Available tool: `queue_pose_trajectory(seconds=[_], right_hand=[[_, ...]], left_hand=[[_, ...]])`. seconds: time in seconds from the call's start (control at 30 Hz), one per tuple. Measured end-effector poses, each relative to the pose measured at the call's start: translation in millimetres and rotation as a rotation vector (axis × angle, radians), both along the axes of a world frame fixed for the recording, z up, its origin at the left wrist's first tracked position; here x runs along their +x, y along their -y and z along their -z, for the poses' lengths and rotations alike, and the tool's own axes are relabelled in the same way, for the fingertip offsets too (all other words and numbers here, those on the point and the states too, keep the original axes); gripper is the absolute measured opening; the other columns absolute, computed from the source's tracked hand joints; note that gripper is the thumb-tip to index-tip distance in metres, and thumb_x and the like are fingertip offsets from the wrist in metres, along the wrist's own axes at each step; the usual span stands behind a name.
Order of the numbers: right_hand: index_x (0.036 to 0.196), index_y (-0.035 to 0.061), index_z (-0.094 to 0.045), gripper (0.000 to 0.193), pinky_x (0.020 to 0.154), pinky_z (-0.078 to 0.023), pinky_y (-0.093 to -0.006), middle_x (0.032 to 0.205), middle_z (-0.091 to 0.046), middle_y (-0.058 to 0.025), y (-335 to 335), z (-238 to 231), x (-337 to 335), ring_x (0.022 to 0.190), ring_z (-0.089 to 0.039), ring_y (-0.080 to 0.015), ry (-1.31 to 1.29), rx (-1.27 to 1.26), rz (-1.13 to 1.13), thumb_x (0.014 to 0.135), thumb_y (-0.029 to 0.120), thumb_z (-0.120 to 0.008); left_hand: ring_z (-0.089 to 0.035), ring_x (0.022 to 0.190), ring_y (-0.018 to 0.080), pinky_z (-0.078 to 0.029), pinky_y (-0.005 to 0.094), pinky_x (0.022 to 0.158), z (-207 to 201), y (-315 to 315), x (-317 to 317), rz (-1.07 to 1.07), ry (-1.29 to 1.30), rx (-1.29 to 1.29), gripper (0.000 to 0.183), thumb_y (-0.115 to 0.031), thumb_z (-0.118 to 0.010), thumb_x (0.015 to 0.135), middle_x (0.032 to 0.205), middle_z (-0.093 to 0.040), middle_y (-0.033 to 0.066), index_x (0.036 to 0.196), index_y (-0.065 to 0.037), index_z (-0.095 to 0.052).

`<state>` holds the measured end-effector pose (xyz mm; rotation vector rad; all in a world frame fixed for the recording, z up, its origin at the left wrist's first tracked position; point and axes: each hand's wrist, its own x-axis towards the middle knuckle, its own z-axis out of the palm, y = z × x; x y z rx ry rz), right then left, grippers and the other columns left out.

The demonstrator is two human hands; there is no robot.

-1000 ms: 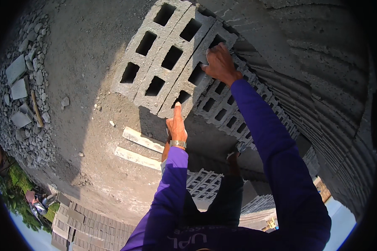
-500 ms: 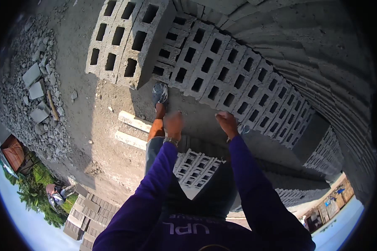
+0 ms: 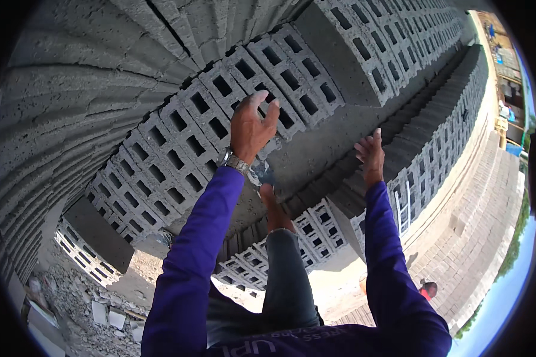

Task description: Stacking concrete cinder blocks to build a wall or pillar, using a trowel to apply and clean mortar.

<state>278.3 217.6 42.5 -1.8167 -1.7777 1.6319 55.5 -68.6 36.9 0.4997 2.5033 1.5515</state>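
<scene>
My left hand (image 3: 254,128), with a metal-banded watch (image 3: 234,162) at the wrist, is stretched out with thumb and fingers apart. Behind it in the picture stands a row of grey hollow concrete blocks (image 3: 207,138), their rectangular holes facing up. Nothing is in that hand, and whether its fingertips touch the blocks I cannot tell. My right hand (image 3: 372,157) reaches out on the other side of the aisle, fingers extended and empty. It is nearest to a second row of hollow blocks (image 3: 420,134); contact with them cannot be made out.
A narrow dirt aisle (image 3: 315,143) runs between the block rows, and one of my feet (image 3: 261,174) stands in it. A tall stack of blocks (image 3: 89,89) rises at the left. Rubble (image 3: 77,303) lies lower left. A person in red (image 3: 427,290) is at the far right.
My view has swung round to the right along the block rows. Both hands have opened from a curled pose and spread apart, the left now in front of the blocks.
</scene>
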Motion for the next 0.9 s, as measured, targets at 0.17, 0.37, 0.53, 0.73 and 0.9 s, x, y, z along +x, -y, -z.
queue_pose_trajectory(seconds=[0.17,0.37,0.53,0.73,0.9], right_hand=[[0.138,-0.0035,-0.044,0.11,0.08,-0.044,-0.036,0.126,-0.054,-0.0187,-95.4,17.7,-46.8,0.1,-0.061,-0.0294,-0.015,0.06,0.154,0.071,0.082,-0.058],[0.134,-0.0026,-0.051,0.097,0.074,-0.048,-0.0412,0.123,-0.056,-0.0228,-150.0,44.1,-95.6,0.1,-0.061,-0.0333,-0.001,0.041,-0.051,0.073,0.071,-0.063],[0.092,-0.0155,-0.064,0.069,0.084,-0.048,-0.0427,0.094,-0.066,-0.0316,-149.2,85.1,-100.8,0.094,-0.064,-0.0404,0.136,0.293,0.057,0.07,0.05,-0.068],[0.087,-0.0146,-0.063,0.062,0.084,-0.048,-0.0447,0.094,-0.065,-0.034,-114.1,69.9,-93.0,0.094,-0.064,-0.0429,0.209,0.365,0.131,0.068,0.044,-0.069],[0.075,-0.0143,-0.058,0.051,0.074,-0.047,-0.0458,0.08,-0.064,-0.0314,-70.0,72.0,-66.2,0.079,-0.064,-0.0379,0.209,0.414,0.129,0.065,0.033,-0.073]], left_hand=[[-0.063,0.1,0.0382,-0.05,0.0444,0.087,-26.9,-166.0,-58.7,0.3,-0.255,-0.026,0.044,-0.035,-0.066,0.087,0.109,-0.067,0.023,0.112,0.001,-0.064],[-0.059,0.11,0.041,-0.044,0.0463,0.099,2.7,-276.2,-113.0,0.431,-0.639,-0.336,0.054,-0.044,-0.062,0.084,0.115,-0.065,0.0224,0.113,0.003,-0.065],[-0.055,0.115,0.0389,-0.027,0.0569,0.109,30.8,-331.8,-135.7,0.557,-0.507,-0.737,0.053,-0.049,-0.066,0.076,0.108,-0.068,0.0218,0.097,-0.001,-0.072],[-0.061,0.104,0.039,-0.022,0.051,0.114,30.9,-336.1,-134.3,0.549,-0.294,-0.853,0.034,-0.036,-0.067,0.068,0.099,-0.07,0.0219,0.08,-0.005,-0.074],[-0.068,0.079,0.0322,-0.024,0.0426,0.115,40.4,-270.3,-93.7,0.339,-0.304,-0.681,0.031,-0.034,-0.074,0.066,0.072,-0.069,0.0207,0.066,-0.003,-0.071]])
